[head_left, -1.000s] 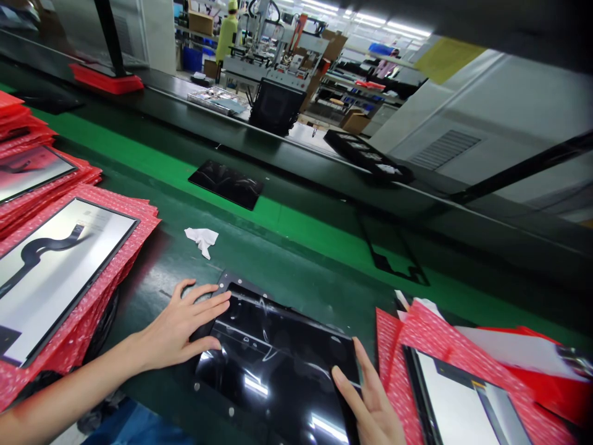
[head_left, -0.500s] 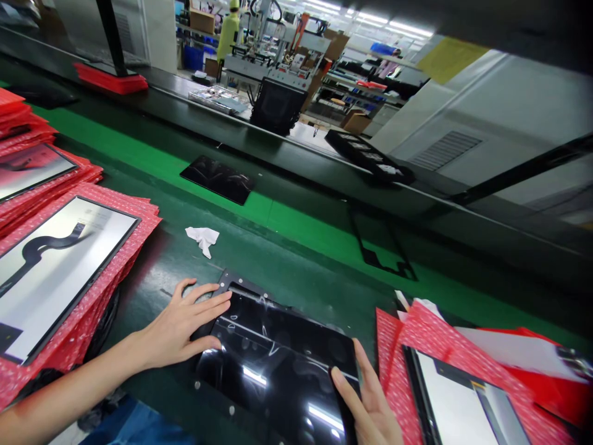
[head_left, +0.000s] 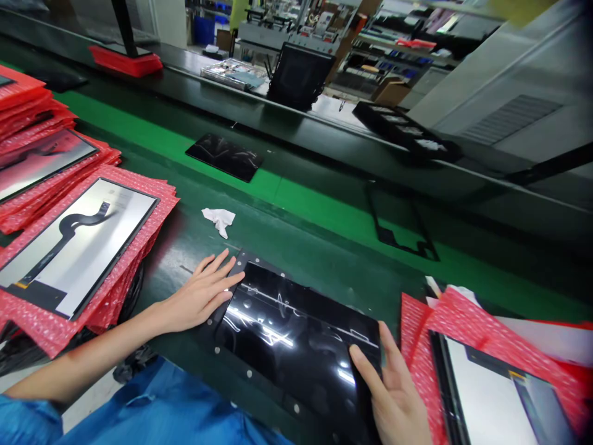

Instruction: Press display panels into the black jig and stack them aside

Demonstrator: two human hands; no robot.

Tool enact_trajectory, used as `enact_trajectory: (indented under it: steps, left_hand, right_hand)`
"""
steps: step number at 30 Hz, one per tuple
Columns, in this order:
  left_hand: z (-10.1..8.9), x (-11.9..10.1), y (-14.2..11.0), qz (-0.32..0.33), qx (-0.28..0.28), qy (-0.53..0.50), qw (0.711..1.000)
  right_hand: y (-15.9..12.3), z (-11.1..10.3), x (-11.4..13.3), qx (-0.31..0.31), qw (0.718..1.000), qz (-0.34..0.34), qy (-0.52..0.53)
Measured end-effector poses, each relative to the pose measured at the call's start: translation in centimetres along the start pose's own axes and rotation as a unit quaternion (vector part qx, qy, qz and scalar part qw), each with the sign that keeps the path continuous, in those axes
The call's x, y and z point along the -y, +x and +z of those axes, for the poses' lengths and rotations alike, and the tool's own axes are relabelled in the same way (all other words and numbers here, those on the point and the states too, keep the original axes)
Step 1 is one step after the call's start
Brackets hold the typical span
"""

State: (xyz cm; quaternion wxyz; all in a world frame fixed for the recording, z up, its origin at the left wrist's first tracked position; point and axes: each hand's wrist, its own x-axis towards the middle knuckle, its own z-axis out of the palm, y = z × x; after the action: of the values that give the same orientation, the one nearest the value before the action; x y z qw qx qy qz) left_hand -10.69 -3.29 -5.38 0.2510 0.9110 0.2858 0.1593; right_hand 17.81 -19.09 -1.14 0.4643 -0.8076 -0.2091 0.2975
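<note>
A glossy black display panel (head_left: 296,346) lies in front of me on a dark frame fixture (head_left: 250,375) with round silvery dots along its border. My left hand (head_left: 201,296) rests with fingers stretched out, its fingertips on the panel's left edge and the fixture's upper left corner. On the other side, my right hand (head_left: 393,383) grips the panel's right edge, thumb on the glossy face and the other fingers at the side. The panel's lower end is cut off by the picture's bottom edge.
Screens with ribbon cables (head_left: 86,238) lie on pink bubble bags (head_left: 157,204) at left. Another screen (head_left: 498,395) sits on similar bags at right. A crumpled white wipe (head_left: 220,219) lies on the table. Beyond are a black panel (head_left: 225,157) and a thin black frame (head_left: 401,238).
The view has shifted down, showing more of my blue sleeve and clothing. The panel's left end now sits lower within the fixture border, and my left thumb has drawn in toward the fingers.
</note>
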Motion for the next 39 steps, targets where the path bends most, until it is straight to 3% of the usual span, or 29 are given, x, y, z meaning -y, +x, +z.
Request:
enact_trajectory:
  steps: [10,18,25,29,33,39]
  left_hand:
    - [-1.0,-0.3,0.4,0.048,0.043,0.058,0.996]
    - [-2.2,-0.9,0.9,0.085,0.066,0.081,0.991]
    - [-1.7,-1.8,0.7,0.059,0.075,0.181,0.979]
    - [-1.3,-1.6,0.3,0.065,0.047,0.224,0.971]
    - [-0.7,-1.3,0.1,0.073,-0.005,0.238,0.969]
    - [0.4,-1.0,1.4,0.07,-0.071,0.248,0.964]
  right_hand:
    - [-1.8,0.6,1.0,-0.014,1.0,0.021,0.017]
    - [-1.4,0.4,0.3,-0.041,0.999,0.018,-0.019]
    - [-0.8,0.2,-0.9,-0.036,0.998,0.05,0.021]
    - [0.3,-0.6,-2.4,-0.061,0.994,-0.085,-0.039]
    - [1.9,-2.4,-3.9,-0.038,0.953,-0.239,-0.182]
    - [4.2,-4.4,-3.9,0.039,0.904,-0.31,-0.292]
